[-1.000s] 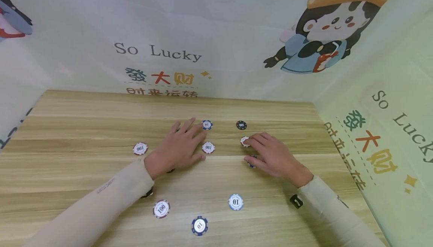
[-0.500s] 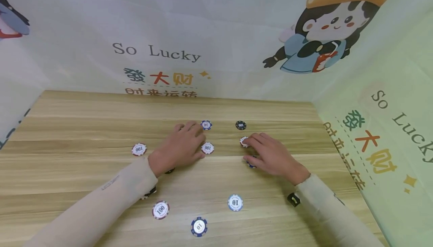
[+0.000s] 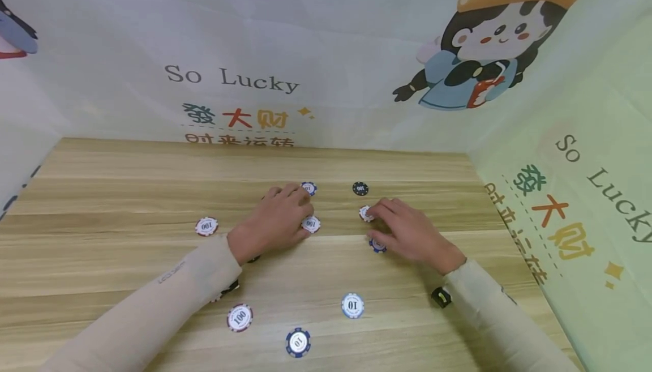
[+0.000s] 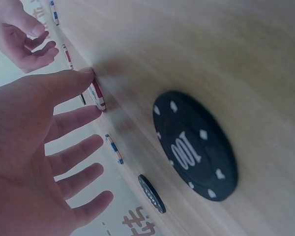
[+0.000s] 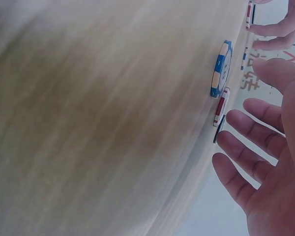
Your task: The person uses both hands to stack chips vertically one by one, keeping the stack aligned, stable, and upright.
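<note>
My left hand (image 3: 275,219) pinches a red-and-white 100 poker chip (image 3: 312,225) lying on the table. In the left wrist view, thumb and index finger touch opposite edges of this chip (image 4: 97,94); the other fingers are spread. A blue-and-white 10 chip (image 3: 308,188) lies just beyond those fingers. My right hand (image 3: 410,230) hovers with loosely bent fingers. Its index fingertip is close to another red-and-white chip (image 3: 364,213), and its thumb is above a blue chip (image 3: 378,246). The right wrist view shows nothing held, with the blue chip (image 5: 222,69) apart from the hand.
A black 100 chip (image 3: 360,188) lies at the back. More chips sit in front: light blue (image 3: 352,306), dark blue (image 3: 297,342) and red-and-white (image 3: 240,318). Another red-and-white chip (image 3: 206,226) is at left. A black chip (image 4: 194,145) lies under the left wrist. Printed cloth walls border the wooden table (image 3: 127,179).
The left hand's outstretched fingers have drawn in and come down onto the red-and-white chip beside them. The right hand has stayed nearly in place. The head view has shifted slightly.
</note>
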`<state>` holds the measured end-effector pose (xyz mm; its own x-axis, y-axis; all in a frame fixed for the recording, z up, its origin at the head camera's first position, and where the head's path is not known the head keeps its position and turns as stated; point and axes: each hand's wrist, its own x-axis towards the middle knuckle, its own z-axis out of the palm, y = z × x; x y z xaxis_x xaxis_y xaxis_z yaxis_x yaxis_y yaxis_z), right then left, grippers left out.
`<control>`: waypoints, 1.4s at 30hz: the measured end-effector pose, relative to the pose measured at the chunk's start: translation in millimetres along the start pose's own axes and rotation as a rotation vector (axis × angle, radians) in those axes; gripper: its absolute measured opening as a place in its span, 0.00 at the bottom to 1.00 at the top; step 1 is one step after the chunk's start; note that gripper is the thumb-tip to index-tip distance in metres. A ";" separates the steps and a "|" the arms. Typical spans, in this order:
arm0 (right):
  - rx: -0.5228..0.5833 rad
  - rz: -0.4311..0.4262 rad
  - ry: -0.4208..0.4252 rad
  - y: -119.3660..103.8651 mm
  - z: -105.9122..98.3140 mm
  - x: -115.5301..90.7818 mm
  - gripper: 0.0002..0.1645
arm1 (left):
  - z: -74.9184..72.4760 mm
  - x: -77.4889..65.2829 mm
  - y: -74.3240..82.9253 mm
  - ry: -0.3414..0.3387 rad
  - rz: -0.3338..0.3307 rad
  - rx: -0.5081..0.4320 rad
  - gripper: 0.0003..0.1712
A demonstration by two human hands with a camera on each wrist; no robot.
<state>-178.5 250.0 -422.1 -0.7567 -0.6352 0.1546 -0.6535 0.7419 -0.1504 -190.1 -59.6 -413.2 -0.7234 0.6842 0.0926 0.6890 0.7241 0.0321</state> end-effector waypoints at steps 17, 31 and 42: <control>-0.009 -0.033 0.041 1.0 0.3 7.2 0.25 | -1.1 -6.5 3.5 -0.034 0.012 -0.011 0.20; -0.006 -0.002 0.001 6.7 1.7 16.7 0.25 | -2.7 -12.4 7.7 -0.033 0.024 -0.013 0.21; 0.018 0.039 -0.055 8.7 1.3 22.3 0.24 | -1.0 -12.9 7.6 -0.047 0.003 -0.018 0.22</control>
<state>-201.2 242.0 -421.2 -0.7812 -0.6170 0.0947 -0.6233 0.7627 -0.1724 -175.4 -63.0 -413.1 -0.7222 0.6901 0.0460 0.6916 0.7205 0.0503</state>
